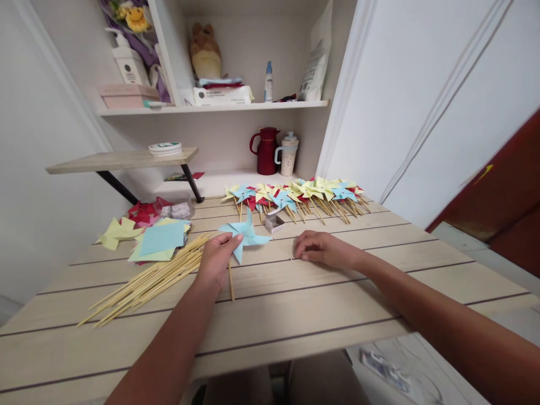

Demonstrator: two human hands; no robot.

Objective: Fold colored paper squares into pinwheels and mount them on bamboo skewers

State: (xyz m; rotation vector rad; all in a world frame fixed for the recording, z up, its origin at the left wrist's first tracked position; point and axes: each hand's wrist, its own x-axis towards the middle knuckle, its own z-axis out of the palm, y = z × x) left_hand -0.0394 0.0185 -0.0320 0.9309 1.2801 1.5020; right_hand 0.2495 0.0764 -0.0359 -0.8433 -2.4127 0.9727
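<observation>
A light-blue paper pinwheel [248, 236] is in my left hand [216, 260], the thumb pressed on one of its blades. A thin wooden stick [231, 284] slants down below the pinwheel; where the two meet is hidden. My right hand [318, 248] rests on the tabletop with its fingers curled together. Anything in those fingertips is too small to make out. Just beside them lies a tiny shiny bit [291, 259]. A small open box [274, 223] stands between the hands, farther back.
Loose wooden sticks [156, 275] lie left of my left hand. Behind them sit stacked paper squares [162, 239] and a yellow pinwheel shape [119, 233]. Many pinwheels on sticks [295, 197] line the back. A red jug [267, 152] and a cup [289, 156] stand behind.
</observation>
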